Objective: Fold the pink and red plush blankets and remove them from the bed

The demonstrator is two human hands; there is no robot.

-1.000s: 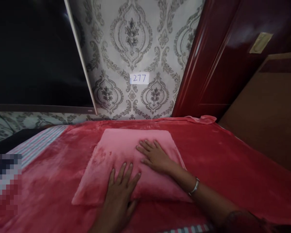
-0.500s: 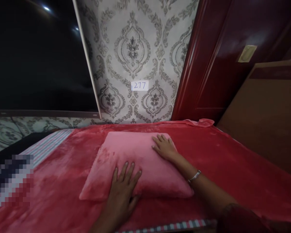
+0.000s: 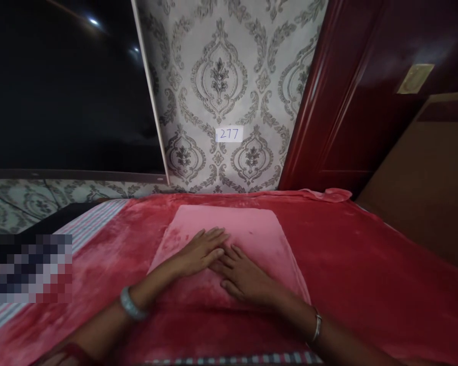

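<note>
Your bed [image 3: 366, 264] is already covered by the red blanket [image 3: 110, 264], which lies mostly smooth. On it, near the wallpapered wall [image 3: 221, 76], the pink pillow [image 3: 252, 229] lies flat, its long axis running left to right, far edge square to the wall. Little seems left beyond patting it down. Your left hand [image 3: 200, 251] and right hand [image 3: 244, 277] rest on it, palms flat, fingers open, gripping nothing.

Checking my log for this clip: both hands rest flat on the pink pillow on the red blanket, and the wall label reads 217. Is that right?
Not quite. The wall label reads 277 in the head view. Otherwise correct: left hand and right hand rest flat on the pink pillow on the red blanket.
</note>
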